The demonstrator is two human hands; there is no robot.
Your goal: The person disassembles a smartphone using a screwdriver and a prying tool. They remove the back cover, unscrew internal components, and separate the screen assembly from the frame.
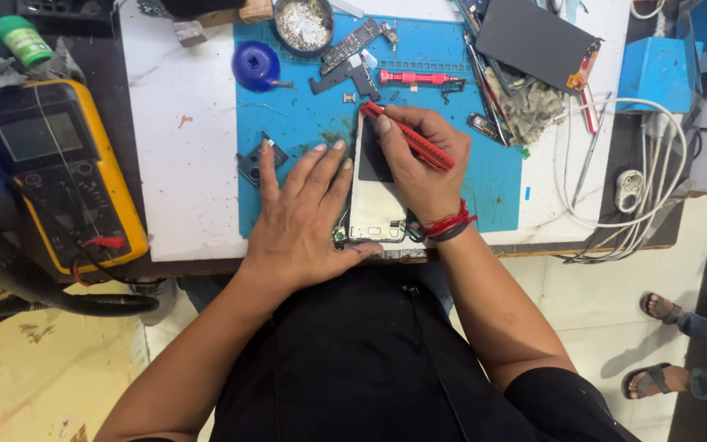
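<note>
right hand (423, 164) grip pinches a red screwdriver (409, 137) over the opened phone (372, 205); left hand (300, 217) lies spread flat beside.

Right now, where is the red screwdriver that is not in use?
In the head view, the spare red screwdriver lies near the top of the blue mat, just above the right hand, beside the dark circuit board.

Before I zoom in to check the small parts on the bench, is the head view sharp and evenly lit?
Head view: evenly lit and sharp over the blue rubber work mat; the right hand with the red screwdriver and the left hand show no blur; soft shadows; straight edges bow near the frame borders.
</note>
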